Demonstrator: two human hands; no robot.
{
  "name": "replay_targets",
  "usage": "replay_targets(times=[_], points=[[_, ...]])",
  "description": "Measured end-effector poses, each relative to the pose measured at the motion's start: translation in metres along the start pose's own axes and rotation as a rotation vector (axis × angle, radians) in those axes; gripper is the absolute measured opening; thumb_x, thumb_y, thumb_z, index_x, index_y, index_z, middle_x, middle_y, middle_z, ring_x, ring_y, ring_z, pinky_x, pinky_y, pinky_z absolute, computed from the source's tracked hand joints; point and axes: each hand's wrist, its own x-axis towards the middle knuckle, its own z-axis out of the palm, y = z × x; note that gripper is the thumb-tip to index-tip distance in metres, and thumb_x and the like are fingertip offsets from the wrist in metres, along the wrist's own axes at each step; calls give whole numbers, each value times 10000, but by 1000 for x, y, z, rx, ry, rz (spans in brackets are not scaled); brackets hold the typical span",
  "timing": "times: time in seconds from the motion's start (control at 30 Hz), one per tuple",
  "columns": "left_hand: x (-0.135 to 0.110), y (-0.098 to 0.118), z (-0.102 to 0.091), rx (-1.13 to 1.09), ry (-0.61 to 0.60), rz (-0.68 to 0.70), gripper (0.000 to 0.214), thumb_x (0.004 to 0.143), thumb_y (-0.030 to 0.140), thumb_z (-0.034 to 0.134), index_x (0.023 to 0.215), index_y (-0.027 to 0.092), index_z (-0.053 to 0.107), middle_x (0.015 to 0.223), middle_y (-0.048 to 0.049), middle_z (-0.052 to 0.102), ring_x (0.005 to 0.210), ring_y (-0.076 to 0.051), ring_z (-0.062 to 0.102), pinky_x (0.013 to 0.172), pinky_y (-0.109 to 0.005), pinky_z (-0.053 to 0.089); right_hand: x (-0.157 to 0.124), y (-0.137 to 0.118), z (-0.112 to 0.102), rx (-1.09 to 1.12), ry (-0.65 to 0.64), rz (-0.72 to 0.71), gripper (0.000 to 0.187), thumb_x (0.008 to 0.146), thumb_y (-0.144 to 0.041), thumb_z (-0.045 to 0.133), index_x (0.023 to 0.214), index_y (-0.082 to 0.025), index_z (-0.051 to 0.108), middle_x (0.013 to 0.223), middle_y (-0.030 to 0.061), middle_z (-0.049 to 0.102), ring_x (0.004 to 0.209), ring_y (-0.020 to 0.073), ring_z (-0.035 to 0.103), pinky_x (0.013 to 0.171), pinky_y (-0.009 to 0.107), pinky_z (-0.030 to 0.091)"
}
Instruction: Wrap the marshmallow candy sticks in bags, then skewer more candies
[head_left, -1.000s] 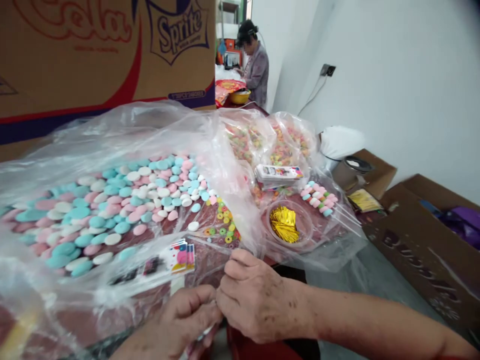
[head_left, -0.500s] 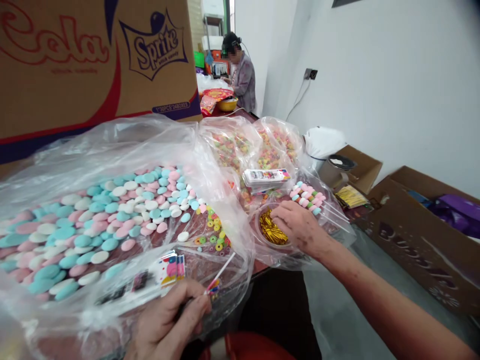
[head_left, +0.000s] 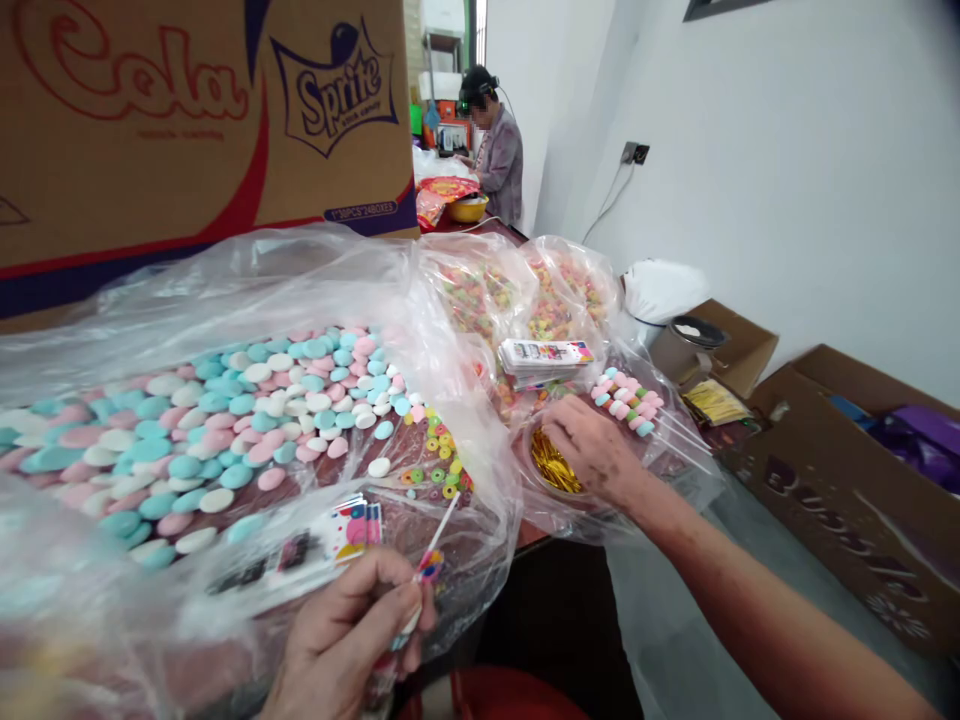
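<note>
– What does the left hand (head_left: 352, 630) hold?
– Its fingers are clamped on a wrapped candy (head_left: 430, 567), in the lower middle of the frame.
– And the right hand (head_left: 589, 450)?
– It is at the gold ties (head_left: 553, 468), right of centre. Whether its fingers are together, I cannot tell.

To my left lie loose candies (head_left: 225, 430) with a carton (head_left: 210, 120) behind them, while to my right a bowl (head_left: 528, 463) holds ties (head_left: 553, 466), cards (head_left: 544, 362) stacked behind it, skewered candies (head_left: 627, 402) on its right.
</note>
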Motion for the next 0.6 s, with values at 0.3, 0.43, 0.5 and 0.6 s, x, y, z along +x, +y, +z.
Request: replay_targets(times=[0.3, 0.43, 0.5, 0.6], points=[[6, 0, 5, -355, -61, -1, 182, 773, 272, 666, 701, 181, 525, 607, 5, 634, 410, -77, 484, 403, -159, 341, -5, 10, -4, 173, 263, 114, 92, 870, -227, 506, 800, -209, 562, 771, 11, 605, 771, 180, 572, 729, 310, 449], [6, -1, 6, -404, -85, -11, 199, 770, 284, 670, 699, 184, 513, 602, 1, 631, 389, -78, 489, 374, -151, 315, -8, 5, -9, 239, 340, 106, 98, 850, -238, 565, 766, -211, 607, 794, 18, 615, 809, 186, 570, 792, 338, 441], [6, -3, 6, -420, -95, 4, 201, 775, 285, 668, 690, 180, 519, 605, -2, 634, 385, -73, 487, 372, -147, 310, -11, -6, -9, 290, 377, 133, 68, 864, -227, 555, 816, -210, 600, 762, 4, 614, 710, 160, 576, 696, 307, 460], [5, -8, 7, -431, -113, 44, 193, 787, 285, 664, 693, 176, 536, 612, -7, 649, 397, -75, 509, 389, -149, 325, -13, -40, 1, 529, 444, 193, 32, 895, -214, 523, 890, -212, 555, 714, -24, 614, 584, 120, 581, 567, 253, 472]])
